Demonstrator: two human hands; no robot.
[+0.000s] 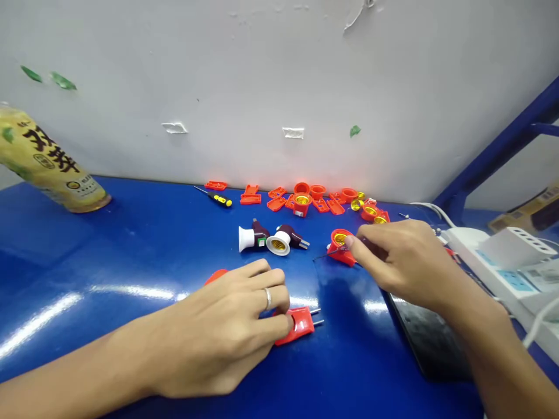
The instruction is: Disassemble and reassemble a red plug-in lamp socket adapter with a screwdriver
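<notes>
two hands [218, 331], two white socket adapters [278, 243], two screwdrivers [216, 199]

Two lamp adapters [274, 237] mid table [131, 244]; screwdriver [213, 198], socket parts [305, 201] behind, near wall [279, 75]; plug housing [299, 326] in front; lamp socket [339, 244] right; power strip [502, 262] far right; drink can [48, 163] far left.

Bold dark Chinese characters mark the yellow bottle [48, 157].

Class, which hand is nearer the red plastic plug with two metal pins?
Left hand: it touches the red plastic plug. The right hand is apart from it, farther up and to the right.
</notes>
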